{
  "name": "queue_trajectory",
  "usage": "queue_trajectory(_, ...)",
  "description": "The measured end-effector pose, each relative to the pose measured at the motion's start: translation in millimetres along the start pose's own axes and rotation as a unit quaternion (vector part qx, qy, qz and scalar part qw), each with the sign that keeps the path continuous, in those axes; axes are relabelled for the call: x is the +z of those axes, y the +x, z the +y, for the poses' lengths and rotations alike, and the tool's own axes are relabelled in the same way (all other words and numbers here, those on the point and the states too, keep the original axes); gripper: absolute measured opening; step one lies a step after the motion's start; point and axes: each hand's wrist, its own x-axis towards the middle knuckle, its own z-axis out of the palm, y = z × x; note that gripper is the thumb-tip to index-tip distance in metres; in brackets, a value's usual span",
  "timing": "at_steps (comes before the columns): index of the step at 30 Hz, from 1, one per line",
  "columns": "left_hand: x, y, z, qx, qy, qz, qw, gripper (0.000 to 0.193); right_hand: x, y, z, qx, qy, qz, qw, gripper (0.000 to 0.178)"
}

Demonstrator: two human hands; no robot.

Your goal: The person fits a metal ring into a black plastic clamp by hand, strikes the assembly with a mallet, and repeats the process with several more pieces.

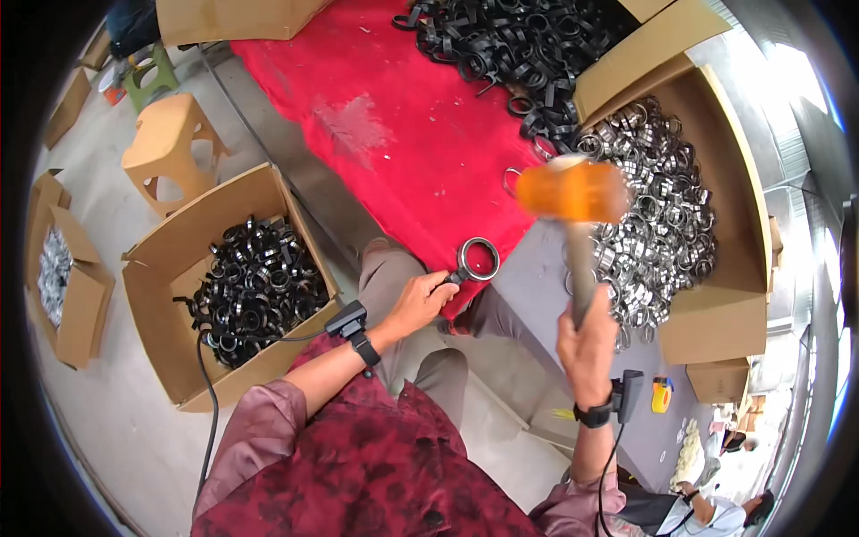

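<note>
My left hand [419, 300] pinches a dark metal ring clamp [477, 259] by its tab and holds it flat on the edge of the red cloth [394, 134]. My right hand [586, 345] grips the wooden handle of an orange-headed mallet [573, 192], raised above and to the right of the ring; the head is motion-blurred. Both wrists wear black strapped devices with cables.
An open cardboard box [152, 295] of black ring clamps stands at my left. A heap of black clamps [510, 45] lies on the cloth's far end. A box of silver clamps [662, 206] sits on the right. Tan stools [170, 152] and more boxes stand left.
</note>
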Motion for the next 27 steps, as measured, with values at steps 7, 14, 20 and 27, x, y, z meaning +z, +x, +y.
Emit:
queue_trajectory(7, 12, 13, 11, 0.003, -0.004, -0.030, 1.000, 0.029, 40, -10, 38, -0.036, 0.002, 0.076, 0.996, 0.034)
queue_trajectory(14, -9, -2, 3, -0.004, -0.042, 0.000, 0.999, 0.031, 41, -30, 65, 0.039, 0.077, -0.037, 0.996, 0.034)
queue_trajectory(20, -95, -60, -10, -0.011, 0.007, 0.184, 0.983, 0.027, 56, -77, 141, 0.195, 0.121, -0.090, 0.969, 0.032)
queue_trajectory(27, -240, -132, -106, -0.149, 0.330, 0.281, 0.889, 0.053, 67, -81, 200, 0.073, -0.014, -0.035, 0.997, 0.036)
